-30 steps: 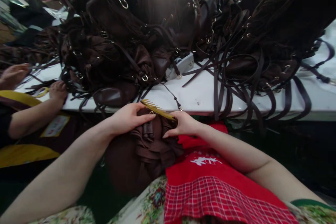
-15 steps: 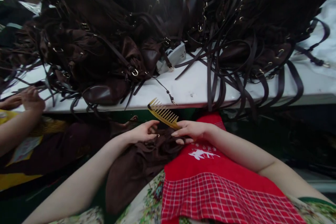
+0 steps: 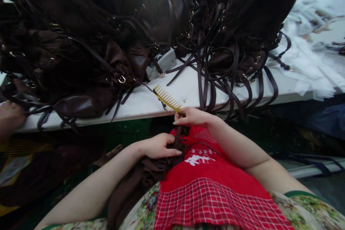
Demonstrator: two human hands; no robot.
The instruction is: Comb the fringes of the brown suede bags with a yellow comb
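Observation:
A yellow wide-toothed comb (image 3: 167,100) sticks out to the upper left from my right hand (image 3: 193,116), whose fingers are closed round its end. Below that hand, a short dark brown strap (image 3: 178,135) runs down toward my left hand; I cannot make out whether the right fingers also pinch it. My left hand (image 3: 159,146) is closed on dark brown fabric (image 3: 137,184), gathered at the top and hanging over my lap beside the red apron (image 3: 199,151). The fabric looks like part of a soft bag, though its full shape is hidden by my arm.
Dark brown bags (image 3: 81,61) with buckles lie heaped along the white table (image 3: 185,93). Loose straps (image 3: 258,86) hang over its front edge. A pale box-like object (image 3: 168,60) sits among them. White strips (image 3: 315,64) lie at right. A co-worker's hand (image 3: 12,116) is at far left.
My right hand has lifted with the comb, drawing apart from my left hand, and the dark strap now shows between them. The whole view has swung to the right.

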